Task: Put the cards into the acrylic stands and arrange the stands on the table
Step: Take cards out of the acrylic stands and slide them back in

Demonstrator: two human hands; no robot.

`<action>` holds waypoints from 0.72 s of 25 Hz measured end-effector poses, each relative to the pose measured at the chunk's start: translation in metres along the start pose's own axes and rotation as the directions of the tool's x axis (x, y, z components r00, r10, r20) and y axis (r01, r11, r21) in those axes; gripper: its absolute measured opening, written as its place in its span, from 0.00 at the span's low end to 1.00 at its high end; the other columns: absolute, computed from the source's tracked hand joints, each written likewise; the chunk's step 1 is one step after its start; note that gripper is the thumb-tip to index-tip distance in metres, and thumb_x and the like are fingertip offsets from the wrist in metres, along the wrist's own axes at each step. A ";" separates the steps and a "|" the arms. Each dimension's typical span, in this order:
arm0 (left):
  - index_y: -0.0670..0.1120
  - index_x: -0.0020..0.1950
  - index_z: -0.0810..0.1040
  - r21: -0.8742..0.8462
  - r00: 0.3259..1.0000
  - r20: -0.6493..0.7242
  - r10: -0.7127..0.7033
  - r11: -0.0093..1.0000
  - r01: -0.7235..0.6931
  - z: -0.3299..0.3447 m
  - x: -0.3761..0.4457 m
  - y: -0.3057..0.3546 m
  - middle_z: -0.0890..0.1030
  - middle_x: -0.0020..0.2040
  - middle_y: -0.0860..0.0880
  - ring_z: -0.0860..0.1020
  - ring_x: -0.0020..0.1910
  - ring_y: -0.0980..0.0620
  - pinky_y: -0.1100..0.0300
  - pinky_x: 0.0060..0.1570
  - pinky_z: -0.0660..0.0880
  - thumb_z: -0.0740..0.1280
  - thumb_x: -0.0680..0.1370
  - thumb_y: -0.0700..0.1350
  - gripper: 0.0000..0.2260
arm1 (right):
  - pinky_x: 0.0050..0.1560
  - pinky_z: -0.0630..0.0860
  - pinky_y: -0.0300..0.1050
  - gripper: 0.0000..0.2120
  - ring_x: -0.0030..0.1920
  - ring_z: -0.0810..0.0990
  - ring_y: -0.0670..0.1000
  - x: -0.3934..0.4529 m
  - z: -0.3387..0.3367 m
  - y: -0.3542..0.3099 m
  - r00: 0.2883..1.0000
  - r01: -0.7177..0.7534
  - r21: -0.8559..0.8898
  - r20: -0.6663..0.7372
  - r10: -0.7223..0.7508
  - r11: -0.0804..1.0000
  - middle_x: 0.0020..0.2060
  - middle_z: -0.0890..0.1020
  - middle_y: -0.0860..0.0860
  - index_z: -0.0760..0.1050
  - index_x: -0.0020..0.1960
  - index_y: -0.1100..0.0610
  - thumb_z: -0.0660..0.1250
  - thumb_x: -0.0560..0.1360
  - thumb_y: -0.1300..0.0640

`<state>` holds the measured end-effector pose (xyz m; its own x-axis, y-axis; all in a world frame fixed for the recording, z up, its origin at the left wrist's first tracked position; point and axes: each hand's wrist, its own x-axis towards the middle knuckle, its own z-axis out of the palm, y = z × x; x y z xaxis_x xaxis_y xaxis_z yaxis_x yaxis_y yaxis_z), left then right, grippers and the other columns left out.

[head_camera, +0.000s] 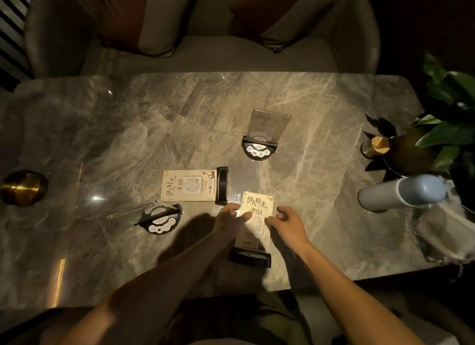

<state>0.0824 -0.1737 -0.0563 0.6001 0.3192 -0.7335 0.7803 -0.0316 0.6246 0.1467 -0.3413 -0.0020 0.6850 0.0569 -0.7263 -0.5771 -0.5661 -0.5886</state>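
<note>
A: So, big picture first: marble surface [321, 118] w/ four stands on it. Far one, the upright stand [264, 131], already has a card in and looks done. Left of centre, the flat "10" stand [195, 185] lies on its side, card inside, black base toward the middle. Nearer left, the empty stand [160, 217] lies tipped over, clear panel flat, no card in it as far as I can tell.

B: And the one being worked on?

A: The "03" stand [255, 223], lying flat just in front of the person, its black base [250, 258] at the near end. Card "03" [258, 205] sits inside the clear sleeve, looks most of the way in.

B: Hands?

A: Left hand [230, 217] touches the left edge, fingers loosely curled, thumb on the card. Right hand [288, 220] at the right edge, fingers bent and apart, not clamped on anything.

B: Step?

A: Prob. seating the card. Next move, I'd judge: grip both edges, stand it up on its base, then deal w/ the two still lying down.
</note>
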 end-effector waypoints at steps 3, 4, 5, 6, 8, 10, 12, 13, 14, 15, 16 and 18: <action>0.44 0.60 0.79 0.039 1.000 0.011 -0.025 0.999 0.025 -0.002 -0.009 -0.004 0.86 0.56 0.44 0.85 0.51 0.45 0.47 0.55 0.82 0.74 0.65 0.57 0.28 | 0.30 0.74 0.29 0.24 0.40 0.79 0.46 -0.010 0.012 0.014 0.998 -0.055 0.021 -0.031 0.056 0.998 0.50 0.80 0.53 0.68 0.72 0.63 0.69 0.77 0.64; 0.44 0.62 0.78 0.042 0.999 0.010 -0.033 0.999 0.032 -0.004 -0.019 0.003 0.85 0.57 0.44 0.84 0.53 0.45 0.50 0.56 0.81 0.76 0.69 0.51 0.24 | 0.28 0.74 0.30 0.24 0.39 0.79 0.46 -0.012 0.015 0.017 0.997 -0.066 0.043 -0.040 0.068 0.997 0.48 0.80 0.51 0.68 0.72 0.63 0.69 0.77 0.64; 0.43 0.64 0.77 0.045 0.999 -0.001 -0.038 0.998 0.038 -0.005 -0.022 0.004 0.84 0.58 0.44 0.83 0.55 0.45 0.54 0.56 0.80 0.76 0.72 0.47 0.22 | 0.29 0.75 0.33 0.25 0.38 0.79 0.47 -0.014 0.017 0.017 0.996 -0.081 0.076 -0.039 0.084 0.994 0.47 0.81 0.52 0.67 0.72 0.63 0.69 0.77 0.65; 0.42 0.66 0.77 0.058 0.999 -0.007 -0.041 0.997 0.041 -0.005 -0.022 0.003 0.84 0.58 0.44 0.83 0.56 0.45 0.58 0.54 0.79 0.76 0.74 0.44 0.22 | 0.30 0.77 0.37 0.25 0.39 0.80 0.49 -0.014 0.019 0.017 0.993 -0.107 0.118 -0.030 0.111 0.987 0.49 0.82 0.53 0.67 0.72 0.63 0.69 0.77 0.65; 0.41 0.65 0.78 0.053 0.999 0.041 -0.034 0.998 0.031 -0.006 -0.019 0.001 0.84 0.58 0.42 0.83 0.56 0.44 0.55 0.54 0.81 0.75 0.75 0.43 0.20 | 0.31 0.75 0.45 0.20 0.37 0.80 0.54 -0.012 0.020 0.015 0.990 -0.143 0.182 0.013 0.143 0.973 0.50 0.84 0.58 0.72 0.67 0.64 0.68 0.76 0.66; 0.41 0.60 0.81 0.032 0.998 0.067 0.000 0.999 -0.002 -0.010 -0.017 0.000 0.84 0.56 0.41 0.83 0.55 0.42 0.47 0.56 0.81 0.75 0.75 0.43 0.15 | 0.32 0.73 0.48 0.10 0.34 0.79 0.55 -0.010 0.016 0.011 0.993 -0.120 0.193 0.019 0.119 0.974 0.46 0.86 0.61 0.79 0.56 0.64 0.66 0.76 0.68; 0.42 0.55 0.81 -0.002 0.999 0.025 0.033 0.999 -0.033 -0.014 -0.016 0.007 0.84 0.54 0.43 0.83 0.54 0.44 0.50 0.53 0.81 0.73 0.76 0.41 0.09 | 0.30 0.74 0.45 0.06 0.33 0.80 0.54 -0.009 0.010 -0.004 0.998 -0.056 0.180 -0.012 0.059 0.982 0.43 0.86 0.61 0.78 0.50 0.64 0.64 0.77 0.69; 0.42 0.52 0.81 -0.015 0.998 -0.005 0.056 0.998 -0.056 -0.016 -0.017 0.014 0.84 0.52 0.44 0.83 0.52 0.46 0.54 0.49 0.81 0.73 0.76 0.41 0.06 | 0.28 0.76 0.43 0.05 0.34 0.81 0.53 -0.008 0.006 -0.013 0.999 -0.013 0.163 -0.033 0.019 0.986 0.41 0.86 0.59 0.78 0.50 0.65 0.64 0.77 0.69; 0.43 0.50 0.81 -0.016 0.996 -0.027 0.090 0.996 -0.090 -0.016 -0.017 0.022 0.85 0.50 0.44 0.83 0.48 0.46 0.55 0.44 0.80 0.72 0.76 0.41 0.04 | 0.28 0.77 0.41 0.04 0.35 0.82 0.52 -0.007 0.001 -0.022 0.998 0.037 0.143 -0.053 -0.030 0.989 0.40 0.85 0.57 0.78 0.49 0.65 0.64 0.77 0.69; 0.43 0.48 0.80 -0.025 0.991 -0.036 0.127 0.992 -0.128 -0.017 -0.018 0.032 0.85 0.47 0.43 0.83 0.46 0.44 0.53 0.42 0.81 0.73 0.76 0.41 0.04 | 0.30 0.79 0.41 0.04 0.37 0.83 0.52 -0.006 -0.004 -0.032 0.995 0.086 0.127 -0.069 -0.078 0.988 0.39 0.85 0.55 0.78 0.49 0.64 0.65 0.77 0.69; 0.42 0.48 0.80 -0.049 0.988 -0.038 0.153 0.987 -0.155 -0.016 -0.018 0.042 0.84 0.46 0.40 0.84 0.46 0.41 0.48 0.43 0.83 0.73 0.75 0.40 0.04 | 0.33 0.81 0.42 0.03 0.39 0.84 0.53 -0.002 -0.010 -0.041 0.990 0.126 0.108 -0.078 -0.118 0.986 0.40 0.85 0.54 0.78 0.48 0.64 0.65 0.77 0.68; 0.42 0.47 0.81 -0.086 0.982 -0.053 0.184 0.978 -0.188 -0.016 -0.017 0.065 0.84 0.44 0.39 0.85 0.47 0.39 0.44 0.46 0.84 0.74 0.75 0.39 0.04 | 0.41 0.83 0.48 0.03 0.43 0.85 0.53 0.007 -0.023 -0.057 0.980 0.185 0.081 -0.093 -0.177 0.979 0.43 0.85 0.54 0.78 0.47 0.62 0.66 0.77 0.66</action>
<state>0.1204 -0.1654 0.0009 0.7230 0.3575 -0.5912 0.6357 -0.0091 0.7719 0.1946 -0.3274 0.0349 0.8148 0.0795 -0.5742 -0.4744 -0.4777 -0.7394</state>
